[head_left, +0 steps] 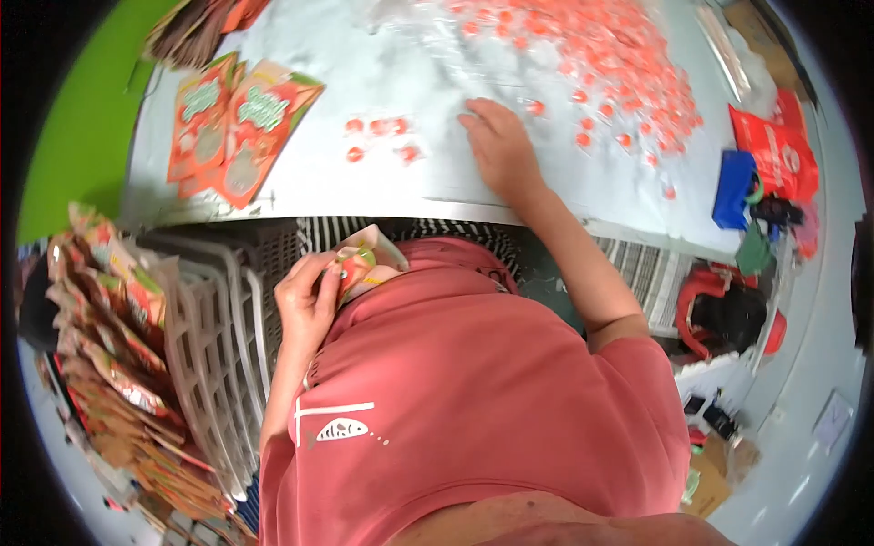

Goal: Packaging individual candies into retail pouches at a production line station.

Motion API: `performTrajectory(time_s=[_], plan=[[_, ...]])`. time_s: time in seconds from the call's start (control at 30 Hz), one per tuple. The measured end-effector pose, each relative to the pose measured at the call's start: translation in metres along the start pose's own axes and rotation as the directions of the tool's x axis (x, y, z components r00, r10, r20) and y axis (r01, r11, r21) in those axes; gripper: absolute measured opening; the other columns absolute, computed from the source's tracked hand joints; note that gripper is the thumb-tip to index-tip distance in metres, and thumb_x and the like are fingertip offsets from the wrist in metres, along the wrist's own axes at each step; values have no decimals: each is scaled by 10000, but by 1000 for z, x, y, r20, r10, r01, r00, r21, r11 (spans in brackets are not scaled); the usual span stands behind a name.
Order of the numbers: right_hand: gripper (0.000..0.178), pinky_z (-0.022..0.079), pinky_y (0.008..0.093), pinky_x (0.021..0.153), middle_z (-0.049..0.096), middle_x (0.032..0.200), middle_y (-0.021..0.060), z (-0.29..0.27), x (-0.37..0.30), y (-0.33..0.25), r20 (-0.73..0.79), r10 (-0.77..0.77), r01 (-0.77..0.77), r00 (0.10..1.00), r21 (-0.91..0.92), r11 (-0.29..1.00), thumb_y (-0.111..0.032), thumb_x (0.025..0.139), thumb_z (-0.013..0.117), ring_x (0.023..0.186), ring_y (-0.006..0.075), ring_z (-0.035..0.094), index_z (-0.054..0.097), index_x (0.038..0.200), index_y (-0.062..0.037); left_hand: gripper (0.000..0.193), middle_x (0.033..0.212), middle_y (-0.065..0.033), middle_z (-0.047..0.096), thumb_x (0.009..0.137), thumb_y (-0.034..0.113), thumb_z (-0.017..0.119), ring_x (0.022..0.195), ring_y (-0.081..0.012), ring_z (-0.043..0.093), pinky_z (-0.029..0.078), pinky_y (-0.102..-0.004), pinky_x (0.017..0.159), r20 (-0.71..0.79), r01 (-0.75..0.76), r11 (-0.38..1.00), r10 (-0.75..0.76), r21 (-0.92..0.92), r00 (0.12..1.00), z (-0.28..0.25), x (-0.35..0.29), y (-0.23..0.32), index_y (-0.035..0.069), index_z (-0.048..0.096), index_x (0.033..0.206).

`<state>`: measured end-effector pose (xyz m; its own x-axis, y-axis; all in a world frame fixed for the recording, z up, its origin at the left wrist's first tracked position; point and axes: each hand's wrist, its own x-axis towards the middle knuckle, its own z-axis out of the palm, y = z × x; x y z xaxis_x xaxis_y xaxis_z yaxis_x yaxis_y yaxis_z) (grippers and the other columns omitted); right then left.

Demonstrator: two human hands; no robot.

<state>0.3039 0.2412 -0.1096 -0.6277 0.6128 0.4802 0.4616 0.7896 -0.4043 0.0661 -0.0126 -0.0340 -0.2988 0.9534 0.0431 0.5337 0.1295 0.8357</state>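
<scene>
While the left hand (308, 287) pinched the printed pouch (362, 261) between thumb and fingers, the right hand (501, 150) lay over the pale table (319, 193) with its fingers loosely bent; its underside was hidden, so I could not tell whether it held anything. Handling this well, in my judgement, meant gripping the pouch by its edge without crushing it, keeping it steady against the body, and moving the small wrapped pieces with light, flat fingertips, since their clear film could slip or cling. The pouch lay at the left hand's fingertips, below the table's near edge and against the shirt (492, 382), well apart from the right hand. A small group of orange-red wrapped pieces (378, 127) lay to the right hand's left, one single piece (535, 107) sat just beside it on the right, and the large scattered heap (628, 64) spread beyond, farther right.
</scene>
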Motion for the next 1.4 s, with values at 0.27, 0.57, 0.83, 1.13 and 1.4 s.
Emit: performTrajectory(time_s=[0.27,0.57,0.83,1.13,1.4], plan=[[227,372,544,1072,594,1232,111,-11,-15,2,-36,53,-55,998,-50,997,-7,830,618,1204,319,547,664,1049,-44,88,828,-140,651,887,-12,629,726,-233,638,491,-291,678,29,17,1000,-18,7,999,2,4,2,-25,662,968],[192,436,430,830,602,1020,57,1,5,-45,-25,-72,73,997,60,996,-96,789,715,966,277,573,665,974,-93,108,818,-127,647,880,-5,642,702,-240,633,490,-291,655,3,-13,999,13,35,1000,5,-3,4,-16,665,985],[230,485,382,790,567,989,68,41,29,-64,10,-127,126,992,60,990,-123,786,730,918,267,585,635,994,-98,103,803,-123,639,883,-1,645,684,-229,619,481,-290,639,7,-12,999,12,31,1000,4,-5,3,-16,665,983],[457,534,391,783,529,1119,117,52,42,-77,26,51,-55,998,210,976,-162,767,771,964,301,610,582,1173,-68,77,813,-125,646,895,6,642,693,-227,615,484,-289,655,-3,57,998,-57,-2,998,4,-9,4,-18,660,966],[333,540,320,737,575,1096,99,31,32,-70,37,228,-215,973,505,836,-62,811,725,852,202,646,631,1130,-69,80,818,-129,642,895,7,633,707,-235,620,482,-292,660,23,19,1000,-19,0,1000,4,-5,3,-19,659,966]])
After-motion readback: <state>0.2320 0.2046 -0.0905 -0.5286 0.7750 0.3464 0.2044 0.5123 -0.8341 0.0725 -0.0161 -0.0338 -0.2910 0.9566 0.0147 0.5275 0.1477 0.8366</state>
